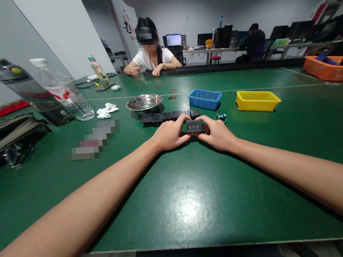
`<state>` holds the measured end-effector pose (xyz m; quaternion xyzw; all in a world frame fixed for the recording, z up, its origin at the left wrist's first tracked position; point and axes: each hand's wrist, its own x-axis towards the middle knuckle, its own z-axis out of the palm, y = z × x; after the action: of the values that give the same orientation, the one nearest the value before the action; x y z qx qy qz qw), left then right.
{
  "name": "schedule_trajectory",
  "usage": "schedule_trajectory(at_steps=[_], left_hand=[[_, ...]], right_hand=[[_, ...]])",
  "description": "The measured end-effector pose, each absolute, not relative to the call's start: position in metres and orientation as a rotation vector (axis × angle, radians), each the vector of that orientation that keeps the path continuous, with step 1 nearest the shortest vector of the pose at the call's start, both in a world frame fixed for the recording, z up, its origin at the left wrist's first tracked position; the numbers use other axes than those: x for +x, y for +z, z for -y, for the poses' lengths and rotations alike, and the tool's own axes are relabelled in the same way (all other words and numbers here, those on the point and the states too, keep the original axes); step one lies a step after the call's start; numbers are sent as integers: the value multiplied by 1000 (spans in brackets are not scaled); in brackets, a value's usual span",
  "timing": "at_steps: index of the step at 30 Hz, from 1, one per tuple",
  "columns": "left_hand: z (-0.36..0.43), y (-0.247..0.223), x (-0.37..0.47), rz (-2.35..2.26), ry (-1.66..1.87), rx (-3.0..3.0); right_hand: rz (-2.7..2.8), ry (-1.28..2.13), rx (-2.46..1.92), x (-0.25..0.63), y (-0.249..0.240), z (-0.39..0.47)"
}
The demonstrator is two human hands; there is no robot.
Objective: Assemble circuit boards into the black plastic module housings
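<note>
A small black block marked "SPD" (194,126) is held between both hands near the middle of the green table (176,191). My left hand (170,134) pinches its left side, and my right hand (215,132) grips its right side, thumbs low and index fingers at the top. Just behind the hands runs a row of several black blocks (166,116), partly hidden by my left fingers. To the right of the row lies a small blue and white item (221,117), too small to make out.
Behind the row stand a metal bowl (144,103), a blue bin (205,99) and a yellow bin (257,101). Bottles (66,92), crumpled tissue (107,110) and a bag (10,139) are on the left. An orange basket (328,69) is far right. A person (151,51) sits opposite.
</note>
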<state>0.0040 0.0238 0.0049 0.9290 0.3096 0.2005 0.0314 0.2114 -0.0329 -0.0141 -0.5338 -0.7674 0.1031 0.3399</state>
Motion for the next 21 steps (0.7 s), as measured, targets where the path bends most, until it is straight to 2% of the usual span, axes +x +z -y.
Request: schedule_trajectory(at_steps=[21], left_hand=[[-23, 5, 4, -945, 622, 2869]], right_hand=[[1996, 283, -1396, 211, -12, 33]])
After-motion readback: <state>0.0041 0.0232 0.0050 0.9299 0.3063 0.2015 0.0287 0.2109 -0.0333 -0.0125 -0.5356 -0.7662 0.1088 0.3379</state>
